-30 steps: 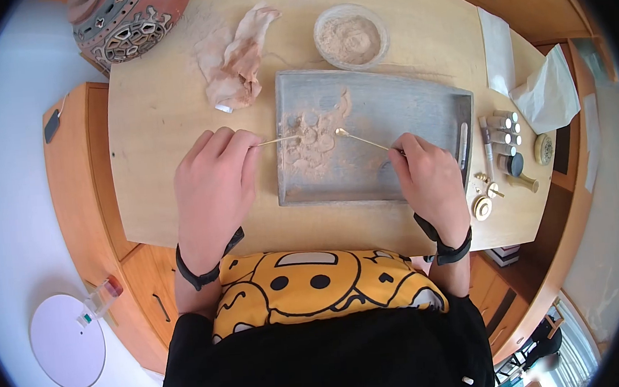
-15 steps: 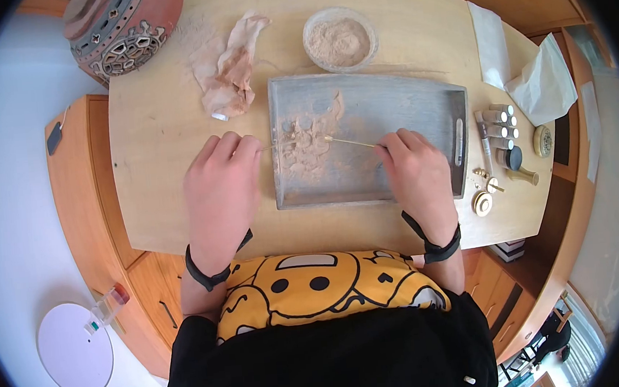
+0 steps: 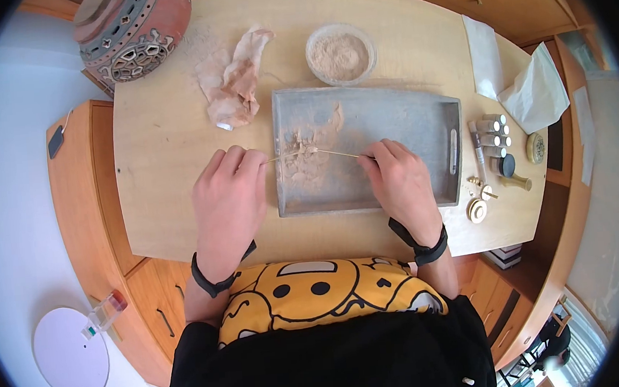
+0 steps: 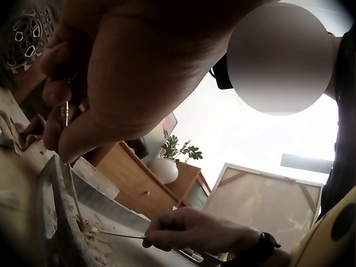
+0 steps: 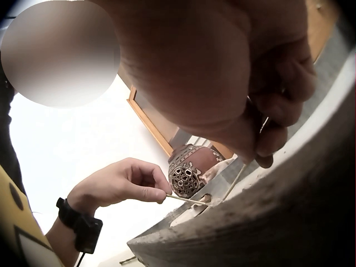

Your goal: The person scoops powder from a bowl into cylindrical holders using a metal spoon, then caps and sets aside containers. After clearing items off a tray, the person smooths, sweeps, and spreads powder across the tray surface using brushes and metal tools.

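Observation:
My left hand [image 3: 230, 200] pinches a thin metal stick [image 3: 276, 159] that reaches over the left wall of the grey tray [image 3: 399, 128]. Between the thumb and fingers of my right hand [image 3: 403, 186] is a slender gold spoon [image 3: 337, 153], pointing left. Both tool tips come together at the clumped beige powder [image 3: 308, 170] in the tray's left part. In the left wrist view the stick [image 4: 73, 194] slants down toward the tip of the spoon [image 4: 122, 235]. From the right wrist, the two tips also meet low inside the tray.
Behind the tray stands a bowl [image 3: 346, 82] of beige powder. A stained cloth [image 3: 232, 90] and a carved pot [image 3: 138, 43] are at the back left. To the right are several small jars [image 3: 493, 126], brass pieces [image 3: 477, 211] and white paper [image 3: 534, 96].
My right hand has moved left, bringing the spoon's tip to the powder beside the stick's tip. The left hand has shifted slightly right, still pinching its stick.

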Action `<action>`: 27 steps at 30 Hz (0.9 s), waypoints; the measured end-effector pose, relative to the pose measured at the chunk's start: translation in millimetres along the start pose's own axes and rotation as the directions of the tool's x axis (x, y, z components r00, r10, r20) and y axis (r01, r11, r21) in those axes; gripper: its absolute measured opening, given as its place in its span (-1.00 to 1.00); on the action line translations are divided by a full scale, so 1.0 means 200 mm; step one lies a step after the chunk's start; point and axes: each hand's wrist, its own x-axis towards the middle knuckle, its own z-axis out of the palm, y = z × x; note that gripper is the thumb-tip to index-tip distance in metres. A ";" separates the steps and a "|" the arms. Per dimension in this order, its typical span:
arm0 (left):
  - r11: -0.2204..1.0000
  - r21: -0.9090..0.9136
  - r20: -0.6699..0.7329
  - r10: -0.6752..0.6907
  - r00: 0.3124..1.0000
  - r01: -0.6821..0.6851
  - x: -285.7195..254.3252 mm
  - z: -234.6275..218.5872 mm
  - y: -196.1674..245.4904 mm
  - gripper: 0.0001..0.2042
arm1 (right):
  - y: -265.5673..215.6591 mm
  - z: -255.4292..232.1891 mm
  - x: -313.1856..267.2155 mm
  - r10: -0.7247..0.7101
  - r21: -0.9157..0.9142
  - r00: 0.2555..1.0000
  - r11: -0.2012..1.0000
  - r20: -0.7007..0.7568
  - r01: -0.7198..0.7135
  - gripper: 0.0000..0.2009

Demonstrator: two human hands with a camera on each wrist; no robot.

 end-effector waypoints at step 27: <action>0.998 -0.060 -0.199 -0.006 0.980 -0.007 -0.02 0.03 -0.04 -0.90 | 0.02 -0.20 0.18 0.006 -0.186 0.948 0.980 -0.317 -0.069 -0.95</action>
